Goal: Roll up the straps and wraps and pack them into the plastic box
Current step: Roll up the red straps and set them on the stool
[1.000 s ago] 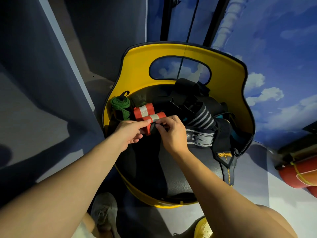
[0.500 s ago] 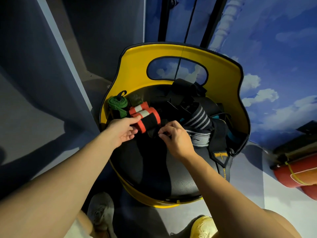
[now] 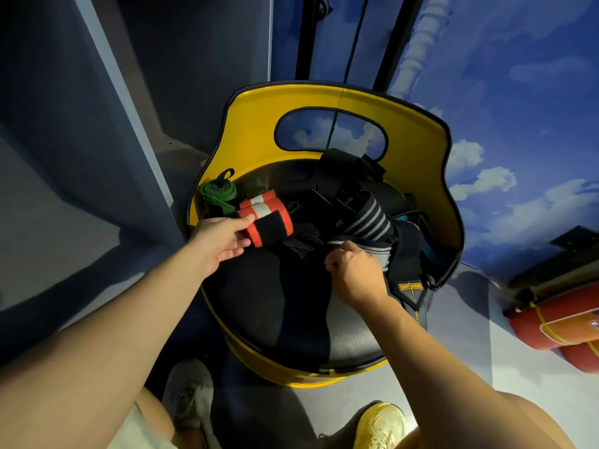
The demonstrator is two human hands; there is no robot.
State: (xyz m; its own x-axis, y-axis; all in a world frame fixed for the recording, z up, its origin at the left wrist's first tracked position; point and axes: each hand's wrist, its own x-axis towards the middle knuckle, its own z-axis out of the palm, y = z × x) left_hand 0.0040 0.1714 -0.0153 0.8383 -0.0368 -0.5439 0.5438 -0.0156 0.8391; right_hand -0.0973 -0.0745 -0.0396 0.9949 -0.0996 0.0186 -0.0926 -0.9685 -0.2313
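My left hand (image 3: 223,236) grips the rolled red-and-black wrap (image 3: 265,225) on the yellow seat (image 3: 340,102); my right hand (image 3: 351,270) pinches the striped strap (image 3: 371,218). Next, I judge: roll it; no box visible.

Both bare forearms reach forward from the bottom corners, converging toward centre frame. Left arm comes in from lower left, long diagonal, wrist fairly straight. Left hand (image 3: 223,236) palm turned partly up and inward, thumb stretched forward on top, fingers loosely curled below, pinching the end of a rolled wrap (image 3: 265,225) between thumb and fingers. Right arm enters from lower right, forearm angled up-left, wrist bent slightly down. Right hand (image 3: 353,270) seen back-up, knuckles toward camera, fingers curled tight under, fingertips hidden; pinching a striped strap edge (image 3: 340,243) at its top. Hands apart, not touching each other.
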